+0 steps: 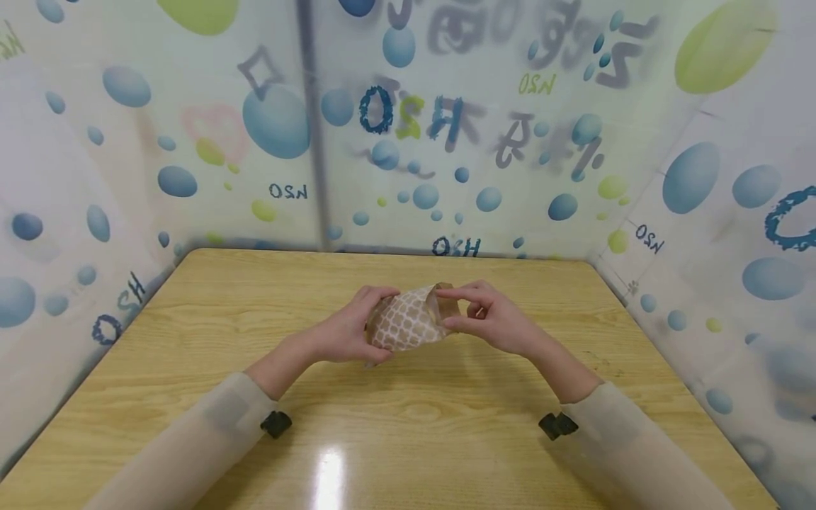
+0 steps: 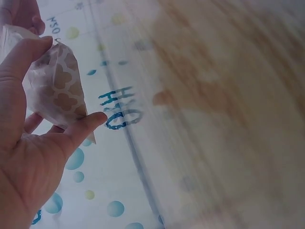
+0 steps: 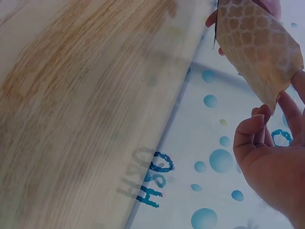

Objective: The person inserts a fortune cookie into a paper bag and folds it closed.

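A small brown paper bag point(image 1: 408, 320) with a white lattice pattern is held above the wooden table, its open mouth facing right. My left hand point(image 1: 347, 326) grips the bag's left end, thumb below and fingers above. At the mouth, my right hand point(image 1: 494, 319) pinches the paper edge between thumb and fingers. The left wrist view shows the patterned bag point(image 2: 64, 83) between the thumb and fingers of the left hand point(image 2: 33, 157). In the right wrist view the bag point(image 3: 257, 43) tapers down to the fingertips of the right hand point(image 3: 271, 152). The inside of the bag is hidden.
The wooden table point(image 1: 408, 418) spreads beneath both arms. White curtain-like walls point(image 1: 408, 205) with blue and green dots and lettering stand behind it and on both sides. Dark clips point(image 1: 276, 424) hang at the sleeve cuffs.
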A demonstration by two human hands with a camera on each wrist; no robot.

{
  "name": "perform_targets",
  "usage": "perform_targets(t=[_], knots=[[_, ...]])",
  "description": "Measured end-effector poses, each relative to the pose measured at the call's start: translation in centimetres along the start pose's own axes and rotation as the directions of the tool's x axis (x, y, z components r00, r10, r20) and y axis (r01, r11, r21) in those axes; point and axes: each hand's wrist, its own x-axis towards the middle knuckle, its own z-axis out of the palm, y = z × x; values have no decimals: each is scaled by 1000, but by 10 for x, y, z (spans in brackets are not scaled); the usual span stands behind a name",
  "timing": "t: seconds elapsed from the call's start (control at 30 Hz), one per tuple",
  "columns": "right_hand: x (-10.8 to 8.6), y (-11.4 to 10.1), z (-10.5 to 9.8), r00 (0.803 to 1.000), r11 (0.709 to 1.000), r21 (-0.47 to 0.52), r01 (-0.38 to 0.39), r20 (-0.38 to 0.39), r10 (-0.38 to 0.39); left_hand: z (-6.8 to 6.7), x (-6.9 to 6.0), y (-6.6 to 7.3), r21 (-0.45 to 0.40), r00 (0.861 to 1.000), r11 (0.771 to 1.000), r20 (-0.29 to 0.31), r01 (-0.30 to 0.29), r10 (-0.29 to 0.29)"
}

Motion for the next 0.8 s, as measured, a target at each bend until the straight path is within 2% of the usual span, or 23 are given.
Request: perform_targets(t=[0.47,0.8], knots=[[3,0,6,1000,1000,-6,-8,20,8,1,-1,1,-23,1000,999,9,25,-25],[-3,5,0,1000,1000,-4,10,27,-10,0,0,1,2,999,999,-32,32,-32]])
